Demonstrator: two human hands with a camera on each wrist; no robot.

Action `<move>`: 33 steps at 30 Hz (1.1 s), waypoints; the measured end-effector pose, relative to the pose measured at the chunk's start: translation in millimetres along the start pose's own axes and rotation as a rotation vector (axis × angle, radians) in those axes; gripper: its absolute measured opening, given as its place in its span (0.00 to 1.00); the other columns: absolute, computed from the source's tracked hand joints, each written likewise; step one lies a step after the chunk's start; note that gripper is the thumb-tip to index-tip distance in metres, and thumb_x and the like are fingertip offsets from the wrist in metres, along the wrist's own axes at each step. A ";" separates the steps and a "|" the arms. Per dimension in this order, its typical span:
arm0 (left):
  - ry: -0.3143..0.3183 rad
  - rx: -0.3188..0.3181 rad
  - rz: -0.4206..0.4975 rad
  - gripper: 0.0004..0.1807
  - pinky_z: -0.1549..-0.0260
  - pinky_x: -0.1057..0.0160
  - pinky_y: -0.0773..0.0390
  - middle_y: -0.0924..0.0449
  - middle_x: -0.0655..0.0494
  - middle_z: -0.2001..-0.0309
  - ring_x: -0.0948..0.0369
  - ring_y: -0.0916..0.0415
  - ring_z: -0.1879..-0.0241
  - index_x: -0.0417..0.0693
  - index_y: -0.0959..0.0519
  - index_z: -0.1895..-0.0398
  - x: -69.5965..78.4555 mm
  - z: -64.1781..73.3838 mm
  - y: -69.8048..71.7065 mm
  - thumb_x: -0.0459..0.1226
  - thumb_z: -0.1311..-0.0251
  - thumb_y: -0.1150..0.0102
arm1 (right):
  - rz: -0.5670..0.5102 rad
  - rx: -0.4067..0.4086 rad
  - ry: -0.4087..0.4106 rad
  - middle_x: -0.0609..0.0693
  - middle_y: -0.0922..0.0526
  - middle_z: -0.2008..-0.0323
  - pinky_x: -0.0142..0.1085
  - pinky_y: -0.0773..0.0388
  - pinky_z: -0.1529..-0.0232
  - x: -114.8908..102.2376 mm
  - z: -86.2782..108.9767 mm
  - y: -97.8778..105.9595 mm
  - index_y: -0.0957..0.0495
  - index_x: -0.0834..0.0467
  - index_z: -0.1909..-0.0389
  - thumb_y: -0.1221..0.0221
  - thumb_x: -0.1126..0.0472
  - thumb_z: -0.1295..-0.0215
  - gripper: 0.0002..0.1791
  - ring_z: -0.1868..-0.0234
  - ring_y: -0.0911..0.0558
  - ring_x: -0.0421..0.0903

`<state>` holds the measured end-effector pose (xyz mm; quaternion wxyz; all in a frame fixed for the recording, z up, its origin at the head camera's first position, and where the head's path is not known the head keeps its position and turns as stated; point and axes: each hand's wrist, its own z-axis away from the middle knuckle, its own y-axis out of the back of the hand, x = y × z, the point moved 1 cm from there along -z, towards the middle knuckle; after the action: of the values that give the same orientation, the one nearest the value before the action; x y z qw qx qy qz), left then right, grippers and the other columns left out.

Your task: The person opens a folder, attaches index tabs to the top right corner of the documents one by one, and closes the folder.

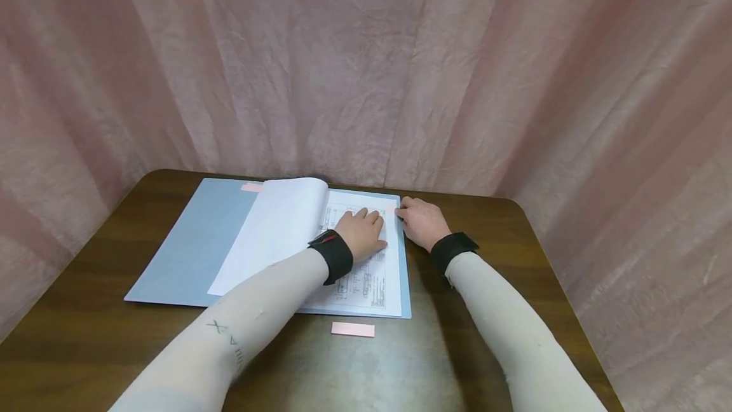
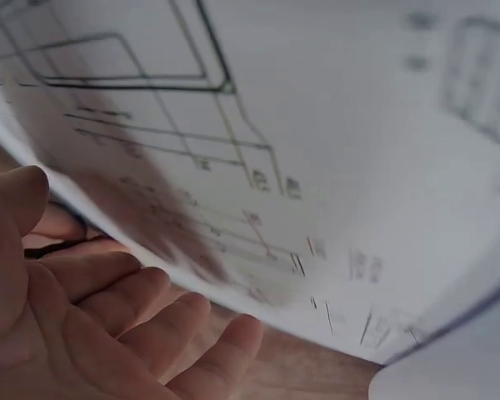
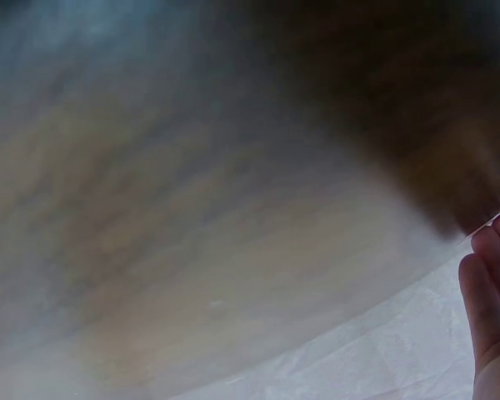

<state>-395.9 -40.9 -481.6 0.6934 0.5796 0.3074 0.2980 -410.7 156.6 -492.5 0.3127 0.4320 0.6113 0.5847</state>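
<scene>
A light blue folder [image 1: 171,253] lies spread on the table, its turned white sheets [image 1: 269,227] curving over to the left. My left hand [image 1: 361,234] rests with fingers spread on a printed page [image 1: 366,294] of line diagrams. In the left wrist view, the left hand's fingers [image 2: 187,329] are extended near the page. At the page's upper right edge, my right hand [image 1: 424,222] pinches a pale pink sticky note [image 1: 391,210], which is partly hidden by the thumb. The right wrist view catches only the right hand's fingers [image 3: 487,287] at its edge.
A pink sticky-note pad [image 1: 352,329] lies on the wooden table [image 1: 474,336] just in front of the folder. Another pink sticky note [image 1: 251,187] shows at the turned sheets' top left. Pink curtains [image 1: 354,68] hang behind the table and along its sides.
</scene>
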 end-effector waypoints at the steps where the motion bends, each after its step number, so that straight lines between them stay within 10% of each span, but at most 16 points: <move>1: 0.001 -0.003 -0.007 0.41 0.27 0.42 0.30 0.32 0.49 0.18 0.48 0.36 0.19 0.46 0.32 0.16 -0.3 1.5 0.8 0.63 0.18 0.48 | 0.000 -0.001 -0.003 0.54 0.16 0.49 0.43 0.15 0.49 0.4 0.5 0.4 0.11 0.57 0.37 0.33 0.62 0.21 0.16 0.51 0.15 0.51; 17: -0.004 0.041 0.025 0.42 0.25 0.40 0.32 0.31 0.49 0.18 0.47 0.37 0.18 0.44 0.31 0.17 -0.3 36.8 13.1 0.62 0.20 0.43 | -0.076 -0.039 -0.059 0.58 0.18 0.31 0.48 0.17 0.37 1.4 25.2 2.5 0.19 0.62 0.29 0.36 0.62 0.20 0.22 0.32 0.17 0.56; 33: 0.007 0.054 0.076 0.41 0.24 0.40 0.33 0.30 0.41 0.20 0.45 0.35 0.19 0.41 0.29 0.19 -14.4 69.4 19.3 0.59 0.21 0.38 | -0.144 -0.054 -0.014 0.56 0.16 0.33 0.50 0.18 0.35 -17.5 81.4 31.0 0.17 0.60 0.30 0.30 0.57 0.23 0.25 0.35 0.16 0.54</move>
<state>-352.6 -92.2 -451.7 0.6647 0.6082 0.2955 0.3177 -325.8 175.4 -474.0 0.3697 0.3825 0.6225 0.5741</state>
